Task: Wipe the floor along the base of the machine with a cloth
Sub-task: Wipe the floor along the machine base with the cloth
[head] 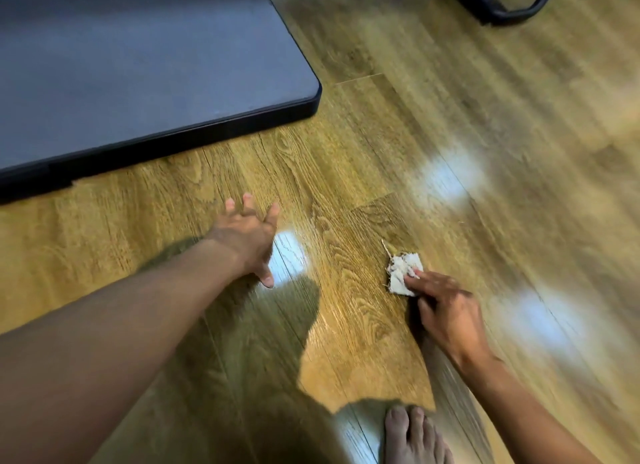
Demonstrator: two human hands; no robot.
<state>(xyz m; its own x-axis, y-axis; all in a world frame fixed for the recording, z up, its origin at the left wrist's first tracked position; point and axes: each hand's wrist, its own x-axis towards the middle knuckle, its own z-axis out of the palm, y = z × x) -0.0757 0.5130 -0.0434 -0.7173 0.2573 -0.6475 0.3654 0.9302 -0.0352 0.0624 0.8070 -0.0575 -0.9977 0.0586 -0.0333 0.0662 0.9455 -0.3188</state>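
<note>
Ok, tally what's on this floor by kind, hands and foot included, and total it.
hands: 2 (left hand, right hand)
cloth: 1
foot: 1
machine: 1
black object, top right, too cropped to identify: 1
Total: 6

Crumpled cloth [403,273] pinched by right hand [446,311] on floor [346,186], left hand [246,235] spread
</note>
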